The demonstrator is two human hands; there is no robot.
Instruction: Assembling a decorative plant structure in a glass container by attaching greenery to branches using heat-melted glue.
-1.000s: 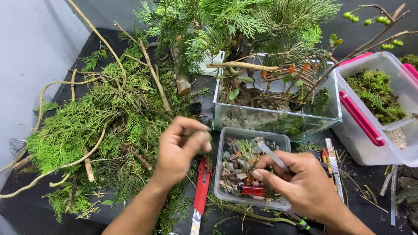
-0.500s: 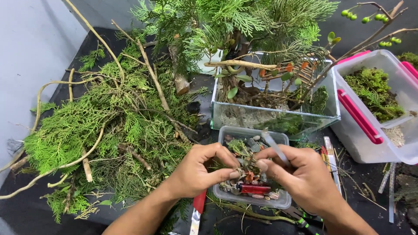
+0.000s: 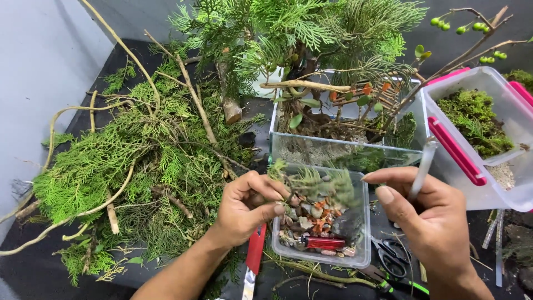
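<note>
The grip of the left hand (image 3: 244, 208) was closed, thumb and fingertips pinched on the stem of a small green sprig (image 3: 311, 183) held upright over the clear tub of pebbles (image 3: 363, 255); the grip of the right hand (image 3: 425, 214) was closed round a thin pale tube-like tool (image 3: 425, 164), its upper end pointing up toward the red-latched box of moss (image 3: 477, 119); the step in hand looked like readying the sprig, its cut end held just over the stones and bark chips, and the next move seemed to call for a steady pinch on the stem while the tool's tip was brought close to its base without crushing the foliage; the sprig sat between the two hands, in front of the glass tank (image 3: 344, 150) planted with branches and leaves; a red lighter-like object (image 3: 325, 243) lay among the pebbles, scissors (image 3: 391, 256) lay on the dark surface (image 3: 33, 278) just right of the tub, and a heap of cut conifer branches (image 3: 122, 166) lay well to the left; the lower end of the tool was hidden behind the right fingers, so its kind could not be told; the sprig's cut end was hidden by the left fingertips; a red-handled tool (image 3: 255, 247) below the left wrist was mostly covered, and the moss box was cut off at the right edge.
</note>
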